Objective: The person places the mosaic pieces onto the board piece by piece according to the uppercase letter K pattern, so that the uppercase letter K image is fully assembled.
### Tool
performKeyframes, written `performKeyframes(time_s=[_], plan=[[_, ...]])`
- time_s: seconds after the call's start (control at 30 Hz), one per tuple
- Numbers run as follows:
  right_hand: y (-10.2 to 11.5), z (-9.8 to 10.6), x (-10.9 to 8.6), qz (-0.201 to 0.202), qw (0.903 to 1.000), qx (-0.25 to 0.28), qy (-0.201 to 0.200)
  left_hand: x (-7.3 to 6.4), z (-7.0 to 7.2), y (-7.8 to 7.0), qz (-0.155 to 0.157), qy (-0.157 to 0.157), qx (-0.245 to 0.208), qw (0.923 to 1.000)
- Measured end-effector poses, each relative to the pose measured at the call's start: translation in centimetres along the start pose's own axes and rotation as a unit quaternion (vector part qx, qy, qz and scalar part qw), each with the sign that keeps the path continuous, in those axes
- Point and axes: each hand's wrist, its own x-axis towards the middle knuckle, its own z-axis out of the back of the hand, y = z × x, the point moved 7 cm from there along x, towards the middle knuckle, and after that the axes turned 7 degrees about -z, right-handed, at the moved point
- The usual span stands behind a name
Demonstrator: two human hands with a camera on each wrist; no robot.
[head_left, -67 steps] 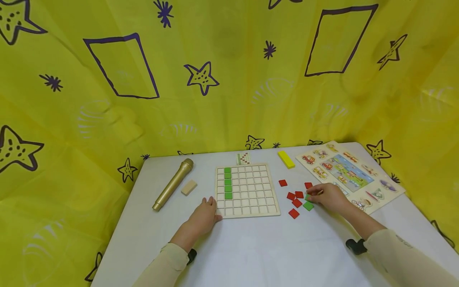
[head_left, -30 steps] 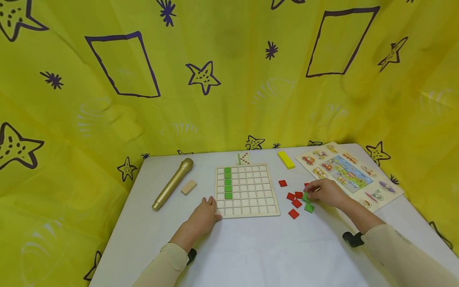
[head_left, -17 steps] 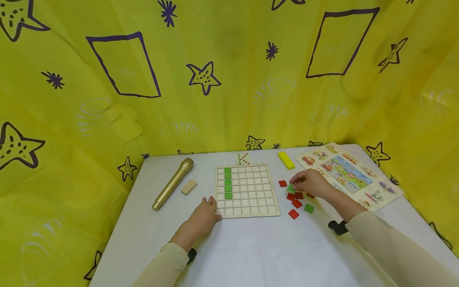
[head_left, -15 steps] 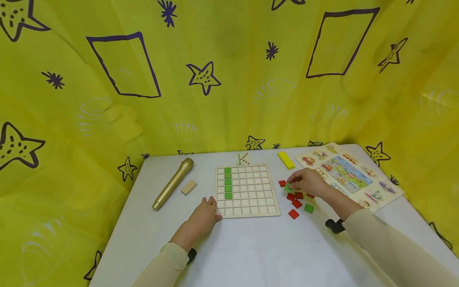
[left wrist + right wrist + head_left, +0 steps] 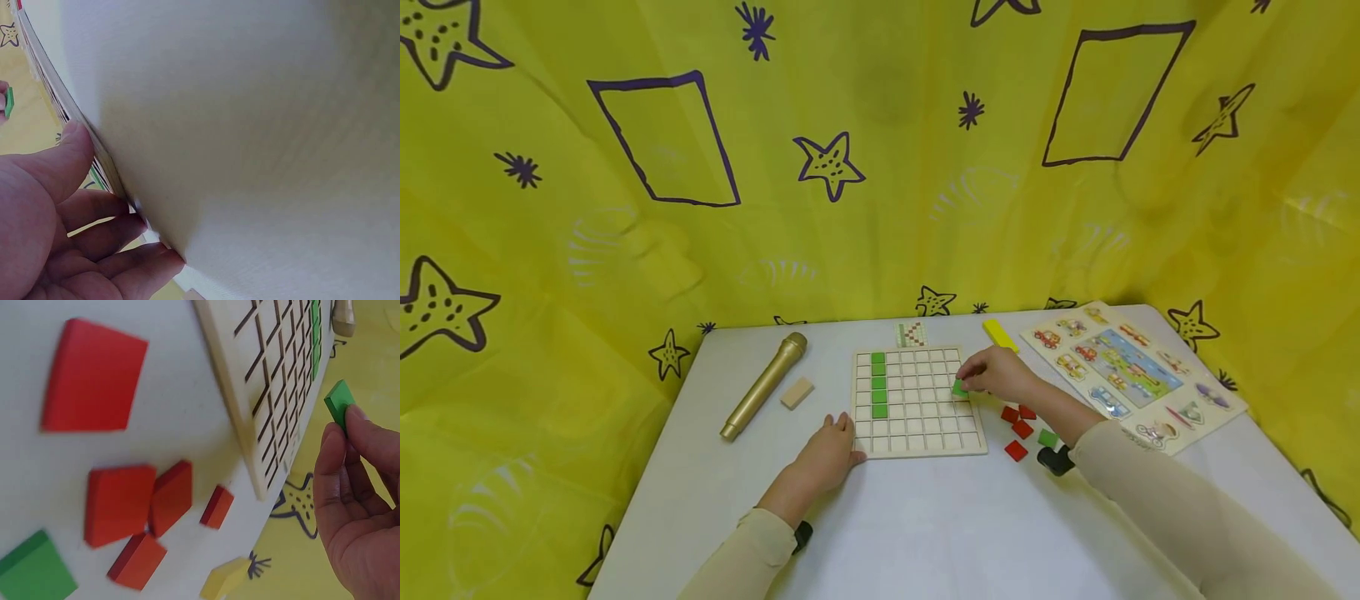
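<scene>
A wooden grid board (image 5: 922, 423) lies on the white table, with a column of several green tiles (image 5: 879, 384) near its left side. My left hand (image 5: 826, 457) rests at the board's near left corner; in the left wrist view the thumb (image 5: 76, 147) touches the near edge, and the fairly straight fingers (image 5: 134, 265) reach down to the table. Between thumb and fingertips, my right hand (image 5: 997, 375) pinches a green square tile (image 5: 339, 402) over the right side of the grid. Loose red tiles (image 5: 1022, 429) and one green tile (image 5: 1048, 438) lie right of the board.
Left of the board are a gold microphone (image 5: 763, 388) and a small wooden block (image 5: 797, 392). Behind it lies a small pattern card (image 5: 912, 335). A yellow block (image 5: 997, 333) and a picture puzzle board (image 5: 1101, 400) are at the right. A yellow curtain hangs behind the table.
My right hand took the green tile from the loose tiles at the right and carried it leftward over the board's right edge. The left hand has stayed in place.
</scene>
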Motion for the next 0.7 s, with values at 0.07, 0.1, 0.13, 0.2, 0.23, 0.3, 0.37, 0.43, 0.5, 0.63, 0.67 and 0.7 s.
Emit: performKeyframes(time_s=[0.07,0.1,0.13,0.2,0.23,0.3,0.37,0.43,0.5,0.63,0.67,0.7], plan=[[0.5,-0.5,0.3,0.010,0.9999,0.002,0.009,0.0,-0.1,0.0,0.000,0.001,0.000,1.0000],[0.8,-0.8,0.5,0.013,0.9998,0.002,0.013,0.0,-0.1,0.0,0.000,0.001,0.000,1.0000],[1.1,-1.0,0.6,0.015,0.9998,0.001,0.016,0.0,-0.1,0.0,-0.001,0.001,0.001,1.0000],[1.7,-1.5,0.9,0.020,0.9996,-0.008,0.019,0.1,-0.1,0.0,0.000,0.001,0.003,1.0000],[2.0,-1.8,1.0,0.022,0.9995,-0.012,0.021,0.1,-0.1,0.0,0.000,0.001,0.004,1.0000],[2.5,-2.2,1.2,0.029,0.9991,-0.021,0.021,0.0,-0.1,0.0,0.000,0.001,0.007,1.0000],[3.0,-2.7,1.3,0.036,0.9987,-0.026,0.024,0.1,-0.1,0.0,0.001,0.002,0.007,1.0000],[3.5,-3.1,1.5,0.041,0.9984,-0.028,0.026,0.1,-0.1,0.0,0.002,0.003,0.004,1.0000],[4.0,-3.5,1.6,0.046,0.9982,-0.028,0.028,0.1,-0.1,-0.1,0.004,0.002,0.001,1.0000],[4.6,-4.5,2.0,0.052,0.9978,-0.021,0.037,0.0,0.0,-0.1,0.006,0.004,-0.006,1.0000],[4.7,-4.8,2.1,0.055,0.9975,-0.019,0.040,0.0,0.1,-0.1,0.005,0.004,-0.006,1.0000],[4.9,-5.1,2.2,0.056,0.9974,-0.016,0.043,0.0,0.1,-0.1,0.004,0.004,-0.006,1.0000]])
